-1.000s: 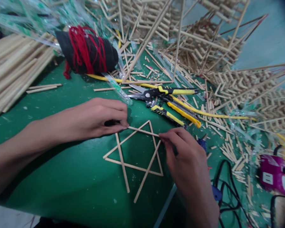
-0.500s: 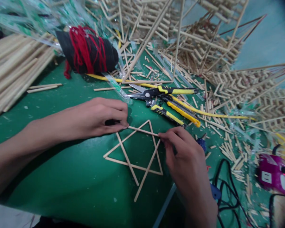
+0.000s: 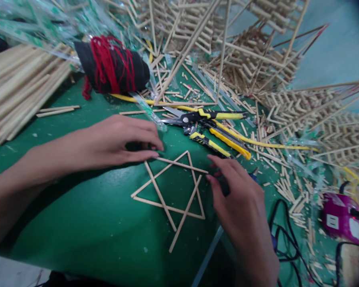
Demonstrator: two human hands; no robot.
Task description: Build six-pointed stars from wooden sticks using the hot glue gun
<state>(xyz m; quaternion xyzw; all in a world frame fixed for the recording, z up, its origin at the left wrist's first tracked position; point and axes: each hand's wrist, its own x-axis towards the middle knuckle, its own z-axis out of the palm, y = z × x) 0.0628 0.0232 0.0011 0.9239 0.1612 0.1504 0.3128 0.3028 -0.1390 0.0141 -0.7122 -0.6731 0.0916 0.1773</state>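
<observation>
Loosely arched, the right hand (image 3: 239, 195) sits, digits apart, at one end of the top stick (image 3: 182, 165) in a stick star (image 3: 159, 194) on the green table (image 3: 68, 227); the left hand (image 3: 119, 137), palm down, gapes at the other. Beyond, lettering (image 3: 176, 121) on the shears (image 3: 209, 142) is unreadably small.

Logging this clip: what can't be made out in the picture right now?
Head view:
Top stick: its left tip is obscured by the left hand.
Blue item with a metal tip: mostly hidden behind the right hand.
White label on the purple device: too small and blurred to read.
Thick sticks: cut off by the left edge.
</observation>
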